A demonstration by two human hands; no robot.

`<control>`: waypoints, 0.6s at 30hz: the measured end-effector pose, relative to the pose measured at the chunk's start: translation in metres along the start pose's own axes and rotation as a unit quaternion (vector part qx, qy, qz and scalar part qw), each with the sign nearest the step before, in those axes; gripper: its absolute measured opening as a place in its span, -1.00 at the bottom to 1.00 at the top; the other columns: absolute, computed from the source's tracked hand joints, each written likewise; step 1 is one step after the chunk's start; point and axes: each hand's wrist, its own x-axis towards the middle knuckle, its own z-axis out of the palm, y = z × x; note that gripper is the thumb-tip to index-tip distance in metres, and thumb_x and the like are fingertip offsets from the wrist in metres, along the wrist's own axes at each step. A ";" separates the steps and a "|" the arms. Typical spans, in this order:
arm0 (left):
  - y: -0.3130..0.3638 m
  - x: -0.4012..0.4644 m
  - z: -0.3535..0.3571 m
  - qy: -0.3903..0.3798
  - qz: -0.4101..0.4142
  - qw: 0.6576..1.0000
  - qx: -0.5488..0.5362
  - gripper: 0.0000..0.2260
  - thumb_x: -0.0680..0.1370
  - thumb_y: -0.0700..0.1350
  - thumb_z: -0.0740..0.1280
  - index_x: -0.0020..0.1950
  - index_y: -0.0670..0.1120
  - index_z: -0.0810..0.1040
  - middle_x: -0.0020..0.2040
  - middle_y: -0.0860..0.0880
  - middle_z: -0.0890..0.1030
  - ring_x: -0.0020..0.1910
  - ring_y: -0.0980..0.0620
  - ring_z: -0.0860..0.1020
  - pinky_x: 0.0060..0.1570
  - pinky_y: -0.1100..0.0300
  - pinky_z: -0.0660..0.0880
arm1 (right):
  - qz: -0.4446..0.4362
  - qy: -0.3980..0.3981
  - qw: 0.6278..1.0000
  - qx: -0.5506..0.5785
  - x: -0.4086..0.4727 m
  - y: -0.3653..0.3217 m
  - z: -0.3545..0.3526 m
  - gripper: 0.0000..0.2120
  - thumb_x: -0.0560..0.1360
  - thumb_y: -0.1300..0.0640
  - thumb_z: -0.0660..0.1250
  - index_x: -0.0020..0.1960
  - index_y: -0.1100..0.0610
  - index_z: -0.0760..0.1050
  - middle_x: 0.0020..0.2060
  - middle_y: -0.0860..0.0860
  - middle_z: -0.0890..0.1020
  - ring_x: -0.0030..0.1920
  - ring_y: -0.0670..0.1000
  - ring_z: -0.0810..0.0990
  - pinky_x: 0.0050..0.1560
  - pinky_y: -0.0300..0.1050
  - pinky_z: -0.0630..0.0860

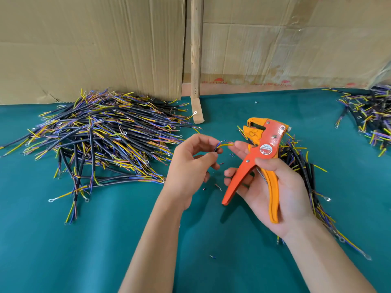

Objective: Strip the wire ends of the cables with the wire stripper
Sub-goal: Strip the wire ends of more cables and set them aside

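Cable [216, 149] pinched in my left hand [190, 163], stripper [257, 157] gripped in my right hand [275, 187]: I should feed one yellow wire [227, 145] squarely into its mouth before squeezing

Round sticker [266, 149] on wire stripper [261, 153] possibly reads "HONY"; rest blurred.

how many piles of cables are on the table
3: a big pile at the left, a smaller pile behind the right hand, and a third pile at the far right edge, partly cut off, so more may lie out of view.
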 end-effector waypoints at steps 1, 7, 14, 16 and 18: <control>-0.001 0.000 0.000 0.006 -0.002 1.000 0.003 -0.78 0.55 -0.41 0.29 -0.03 -0.09 0.58 -0.14 0.03 0.68 -0.34 0.07 0.57 -0.53 0.29 0.31 | 0.001 -0.001 1.000 -0.004 0.000 0.001 0.000 -0.37 0.31 0.09 0.42 0.36 0.27 0.53 0.30 0.16 0.63 -0.13 0.20 0.67 -0.07 0.06 0.65; -0.005 0.001 0.000 0.028 -0.016 0.999 0.033 -0.75 0.54 -0.41 0.28 -0.05 -0.06 0.58 -0.16 0.02 0.68 -0.35 0.10 0.58 -0.50 0.29 0.35 | 0.000 0.001 1.000 -0.028 0.002 0.005 -0.002 -0.44 0.36 0.11 0.40 0.33 0.25 0.56 0.30 0.16 0.62 -0.12 0.22 0.67 -0.07 0.09 0.64; -0.004 0.000 0.003 0.042 -0.035 0.998 -0.003 -0.91 0.60 -0.16 0.36 -0.10 -0.04 0.52 -0.20 -0.04 0.72 -0.41 0.20 0.52 -0.38 0.26 0.31 | 0.007 -0.031 0.996 -0.078 0.001 0.008 -0.002 -0.48 0.38 0.11 0.39 0.32 0.24 0.56 0.29 0.22 0.60 -0.14 0.24 0.66 -0.02 0.14 0.62; -0.005 0.000 0.002 0.045 -0.035 0.998 -0.011 -0.87 0.58 -0.10 0.42 -0.12 -0.04 0.51 -0.25 -0.01 0.70 -0.44 0.19 0.47 -0.38 0.22 0.29 | 0.010 -0.041 0.995 -0.089 0.000 0.009 -0.001 -0.47 0.39 0.11 0.39 0.33 0.25 0.54 0.30 0.22 0.59 -0.13 0.25 0.66 -0.02 0.14 0.62; -0.005 0.000 0.002 0.054 -0.037 0.998 -0.019 -0.85 0.55 -0.11 0.46 -0.13 -0.04 0.51 -0.37 0.07 0.64 -0.47 0.17 0.41 -0.40 0.24 0.27 | 0.016 -0.041 0.994 -0.099 0.000 0.011 -0.001 -0.48 0.39 0.14 0.38 0.33 0.26 0.53 0.27 0.24 0.60 -0.13 0.26 0.66 -0.03 0.17 0.62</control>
